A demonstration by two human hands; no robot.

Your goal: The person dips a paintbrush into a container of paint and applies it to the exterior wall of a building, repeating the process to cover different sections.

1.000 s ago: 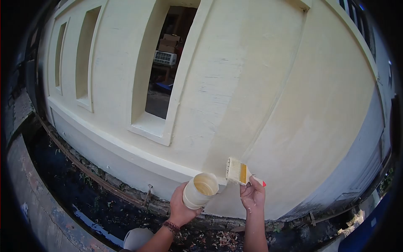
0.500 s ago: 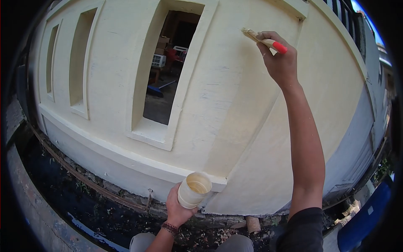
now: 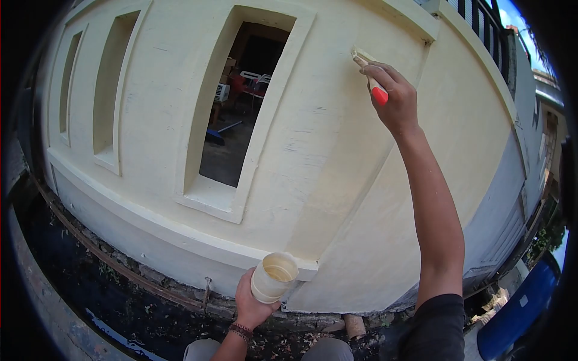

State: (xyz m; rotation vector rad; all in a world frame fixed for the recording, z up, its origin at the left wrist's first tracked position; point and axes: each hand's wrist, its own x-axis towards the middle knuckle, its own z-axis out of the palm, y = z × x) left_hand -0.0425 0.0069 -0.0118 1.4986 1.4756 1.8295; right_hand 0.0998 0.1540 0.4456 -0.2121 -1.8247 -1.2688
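Note:
My right hand (image 3: 394, 96) is raised high against the cream wall (image 3: 325, 138), closed around a paintbrush (image 3: 378, 93) with a red-tipped handle. The bristles meet the wall to the right of the largest window opening (image 3: 232, 102). A slightly darker, yellower band of paint runs down the wall below the brush. Low in front of me, my left hand (image 3: 253, 304) is wrapped around a pale plastic cup (image 3: 274, 278). Cream paint coats the cup's inside, and its mouth tilts toward me.
A dark drainage ditch (image 3: 78, 265) with water runs along the wall's foot, beside a concrete edge (image 3: 42, 283). A short pipe (image 3: 355, 327) sticks out near the wall base. At the right stands a blue barrel (image 3: 519, 310). Two narrower window openings are further left.
The brush has turned, its handle now pointing more downward, and my right hand has shifted slightly lower. The view has shifted a little; my left hand still holds the cup.

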